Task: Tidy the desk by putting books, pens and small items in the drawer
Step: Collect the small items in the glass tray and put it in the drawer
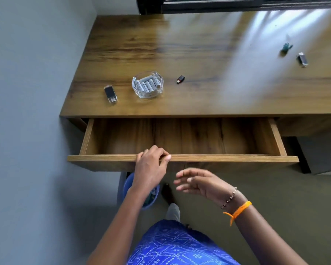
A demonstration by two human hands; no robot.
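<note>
The left hand (151, 165) holds the front edge of the drawer (180, 139), fingers curled over the top of the board and thumb along its front; the drawer is pulled out and its wooden floor shows nothing in it; so this looks like the opening step, with the putting-away not yet begun. The right hand (201, 181) hangs in the air just to the right of that grip and a little nearer the body, fingers spread loose, holding nothing.

The small things sit up on the desk (208, 96), past the grip; a glass dish (147, 84) of little grey batteries is straight beyond the left hand; a dark flat stick (110, 93) lies to its left, and a tiny black plug (180, 79) to its right; far off to the right are a silver stick (302, 59) and a small green thing (286, 47), too blurry to name.

Next the free hand probably needs to reach over the drawer and pick one up; the dish is smooth, heavy-looking glass, so a firm hold; the sticks are thin and hard, so a pinch.
</note>
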